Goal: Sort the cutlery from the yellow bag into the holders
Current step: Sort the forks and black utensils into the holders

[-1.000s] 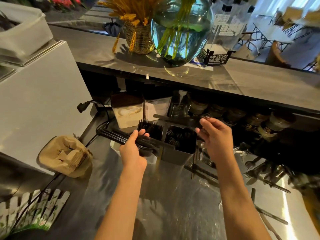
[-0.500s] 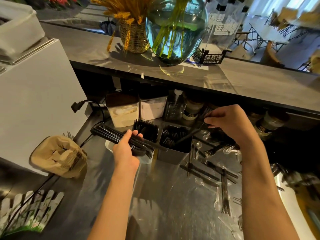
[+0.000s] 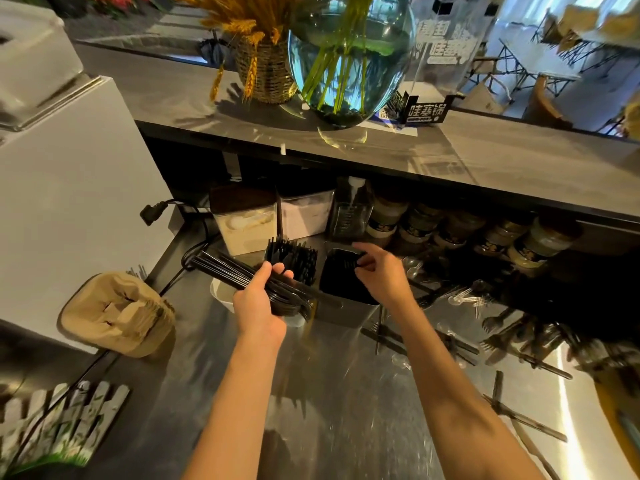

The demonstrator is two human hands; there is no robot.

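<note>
My left hand (image 3: pixel 258 304) grips a bundle of black plastic cutlery (image 3: pixel 227 270) whose handles stick out to the left. It hovers over the front of the metal holders (image 3: pixel 349 311). The left holder compartment (image 3: pixel 294 259) is packed with upright black forks. My right hand (image 3: pixel 379 273) hangs over the right compartment (image 3: pixel 341 282) and pinches a black piece (image 3: pixel 358 258) at its rim. Loose black forks and clear spoons (image 3: pixel 446 341) lie scattered on the steel counter to the right. The yellow bag (image 3: pixel 620 403) shows at the far right edge.
A white tub (image 3: pixel 221 294) sits under my left hand. A tan cardboard cup carrier (image 3: pixel 119 313) stands at the left, beside a black cable (image 3: pixel 197 252). Storage boxes and jars (image 3: pixel 415 221) line the back under the grey shelf, which carries a glass vase (image 3: pixel 349 53).
My right hand swung right to the loose pile, picked up a black piece, and came back over the right compartment. My left hand kept holding its bundle in place.
</note>
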